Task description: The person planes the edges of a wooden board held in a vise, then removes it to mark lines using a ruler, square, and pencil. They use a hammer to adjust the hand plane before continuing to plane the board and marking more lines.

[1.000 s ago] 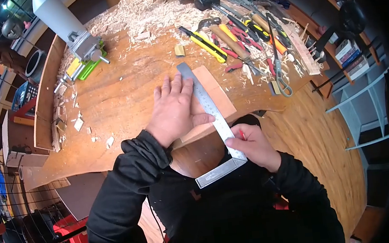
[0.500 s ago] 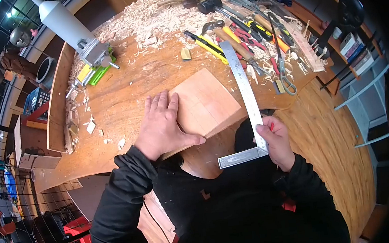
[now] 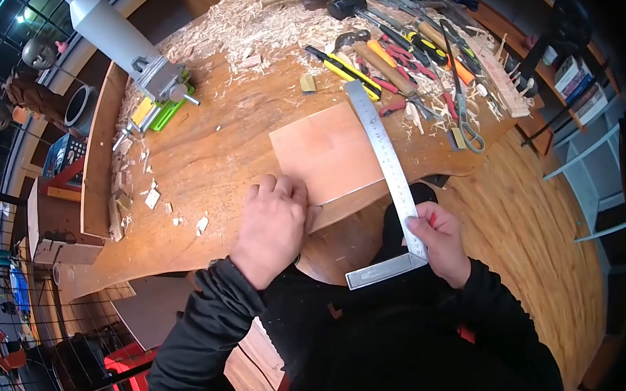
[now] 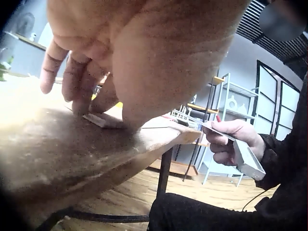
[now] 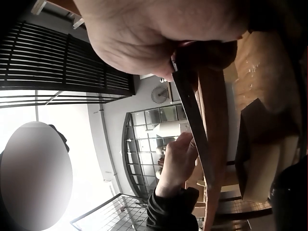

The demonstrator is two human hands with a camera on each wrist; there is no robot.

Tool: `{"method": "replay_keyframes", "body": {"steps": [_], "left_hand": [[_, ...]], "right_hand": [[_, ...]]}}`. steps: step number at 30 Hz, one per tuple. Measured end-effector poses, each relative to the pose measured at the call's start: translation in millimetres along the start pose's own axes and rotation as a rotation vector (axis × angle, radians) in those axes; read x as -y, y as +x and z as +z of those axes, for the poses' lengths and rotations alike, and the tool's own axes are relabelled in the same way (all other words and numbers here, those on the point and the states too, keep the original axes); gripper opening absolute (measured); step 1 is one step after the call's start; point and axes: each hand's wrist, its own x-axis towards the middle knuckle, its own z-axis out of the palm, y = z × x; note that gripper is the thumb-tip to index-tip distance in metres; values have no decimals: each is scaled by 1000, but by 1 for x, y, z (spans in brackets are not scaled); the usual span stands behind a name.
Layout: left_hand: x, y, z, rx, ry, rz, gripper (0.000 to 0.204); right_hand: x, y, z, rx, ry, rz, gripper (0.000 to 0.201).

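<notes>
Wooden board (image 3: 328, 156) lies on the workbench (image 3: 197, 185), by its near edge, in the head view; the left hand (image 3: 273, 219) grips the board's near corner, while the right hand (image 3: 441, 241) holds a try square (image 3: 387, 161) reaching over the workbench. Left wrist: fingers (image 4: 72, 79) bend down at the workbench top. Right wrist: the blade (image 5: 194, 115) shows nearly edge-on. Probably best: steady the board, then seat the stock (image 3: 382, 271) snugly.

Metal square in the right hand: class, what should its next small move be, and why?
Probably move the metal square forward and left, laying its blade over the wooden board with the stock against the near edge. In the head view, the blade shows along the board's right side and the stock sits clear of that edge. The left hand at the near-left corner could steady the board.
</notes>
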Motion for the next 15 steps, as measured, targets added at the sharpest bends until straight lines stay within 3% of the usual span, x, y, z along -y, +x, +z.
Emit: {"method": "replay_keyframes", "body": {"steps": [6, 11, 15], "left_hand": [[-1, -13, 1, -31, -208, 55, 34], [17, -8, 5, -197, -302, -43, 36], [31, -4, 4, -216, -246, -9, 69]], "right_hand": [[-4, -2, 30, 85, 26, 54, 10], [-23, 3, 52, 183, 49, 55, 10], [-30, 6, 67, 210, -37, 66, 11]]}}
